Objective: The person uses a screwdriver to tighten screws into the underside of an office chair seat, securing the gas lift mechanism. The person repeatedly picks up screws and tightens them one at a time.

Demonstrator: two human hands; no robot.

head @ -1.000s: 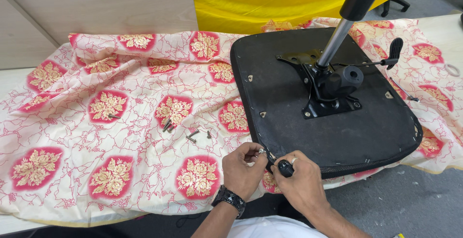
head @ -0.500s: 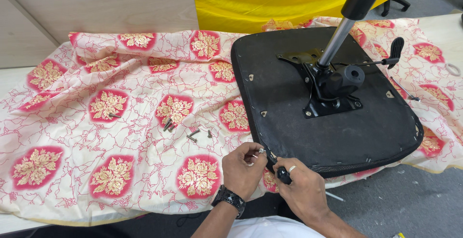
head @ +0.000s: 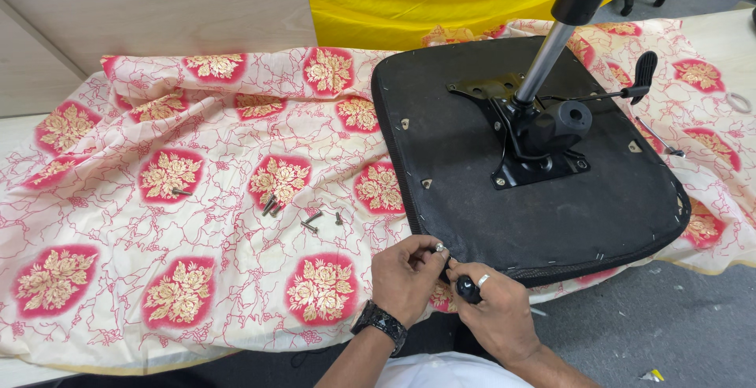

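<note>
- Left hand [head: 409,278] is sitting right at the near edge of the upside-down chair seat [head: 472,199], fingers curled in and pinching a small silvery screw [head: 440,248] between thumb and fingertips.
- Right hand [head: 498,319] is just beside it, fingers wrapped closed around the black handle of a screwdriver [head: 466,287]. The tip is hidden between the two hands, so I can't tell exactly where it's touching.
- The two hands are pretty much touching each other, both working at the seat's front rim.
- The seat is lying bottom side up on a white cloth with red and gold flowers [head: 173,175], which is covering the table.
- A black metal base plate [head: 543,160] is sitting on the seat's underside, with a silver and black pole [head: 563,34] sticking up toward the camera and a lever with a black paddle [head: 644,69] poking out to the right.
- A few loose screws [head: 303,219] are lying on the cloth, well to the left of the hands.
- A black watch [head: 379,323] is sitting on the left wrist, and a ring is showing on a right-hand finger.
</note>
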